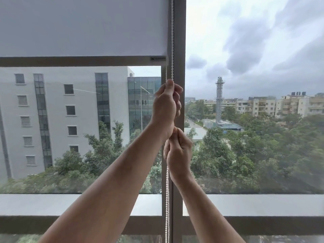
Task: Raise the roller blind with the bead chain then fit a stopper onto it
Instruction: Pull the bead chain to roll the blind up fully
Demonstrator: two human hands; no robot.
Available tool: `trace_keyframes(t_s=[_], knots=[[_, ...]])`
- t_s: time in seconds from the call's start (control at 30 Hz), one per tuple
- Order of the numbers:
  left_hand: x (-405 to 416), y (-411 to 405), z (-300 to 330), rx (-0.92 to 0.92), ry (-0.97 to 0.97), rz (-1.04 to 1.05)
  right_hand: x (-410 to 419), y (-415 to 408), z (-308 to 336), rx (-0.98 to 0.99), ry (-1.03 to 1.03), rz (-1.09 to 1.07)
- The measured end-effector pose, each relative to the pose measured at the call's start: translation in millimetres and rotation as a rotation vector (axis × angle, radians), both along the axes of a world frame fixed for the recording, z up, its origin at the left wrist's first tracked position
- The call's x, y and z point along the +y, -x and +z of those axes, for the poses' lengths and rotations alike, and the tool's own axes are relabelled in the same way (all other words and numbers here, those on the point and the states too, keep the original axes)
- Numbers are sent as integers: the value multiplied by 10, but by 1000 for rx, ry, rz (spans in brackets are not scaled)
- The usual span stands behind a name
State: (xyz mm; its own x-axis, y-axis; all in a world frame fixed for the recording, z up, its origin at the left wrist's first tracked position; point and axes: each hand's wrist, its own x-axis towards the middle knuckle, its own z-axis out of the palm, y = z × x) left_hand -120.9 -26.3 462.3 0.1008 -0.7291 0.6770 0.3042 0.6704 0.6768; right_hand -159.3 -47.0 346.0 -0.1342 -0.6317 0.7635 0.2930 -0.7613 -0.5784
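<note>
Both hands' grip encloses bead chain [172, 32] beside mullion [179, 41].

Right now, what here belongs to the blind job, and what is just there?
Job: blind, chain, left hand, right hand.
Just there: window frame, sill. No stopper visible.

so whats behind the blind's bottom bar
The window frame's crossbar shows just under the roller blind. Anything behind the fabric itself is covered, so it cannot be seen.
</note>
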Motion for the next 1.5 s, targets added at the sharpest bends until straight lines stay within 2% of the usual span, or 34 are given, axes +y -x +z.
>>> trace_keyframes(t_s=[0.13,0.27,0.37,0.47,0.53,0.63,0.73,0.83,1.0,1.1,1.2,1.33,1.5], knots=[[32,21,-62,92,77,95,-60,81,45,72,-62,183],[92,-54,-88,108,126,124,-36,224,248,269,-152,210],[93,-110,-107,80,140,209,-19,296,603,216,-114,184],[53,-135,-309,22,127,274,41,307,1088,155,-50,68],[21,-117,-569,3,95,262,90,262,1379,147,-46,46],[-16,-55,-985,2,21,205,156,128,1674,156,-118,124],[-44,-39,-1194,-28,8,223,135,-43,1761,72,-160,40],[-72,-73,-1195,-73,21,237,128,-122,1692,-43,-39,-94],[-125,-228,-1173,-227,52,203,206,-76,1531,-68,129,-191],[-200,-365,-1027,-298,-20,291,226,-79,1257,-55,132,-197],[-228,-484,-668,-203,-103,228,211,-125,933,-31,120,-191],[-50,-468,28,-140,-23,176,174,-181,625,-49,105,-97],[276,-238,704,-128,54,81,195,-221,382,-31,75,-183]])
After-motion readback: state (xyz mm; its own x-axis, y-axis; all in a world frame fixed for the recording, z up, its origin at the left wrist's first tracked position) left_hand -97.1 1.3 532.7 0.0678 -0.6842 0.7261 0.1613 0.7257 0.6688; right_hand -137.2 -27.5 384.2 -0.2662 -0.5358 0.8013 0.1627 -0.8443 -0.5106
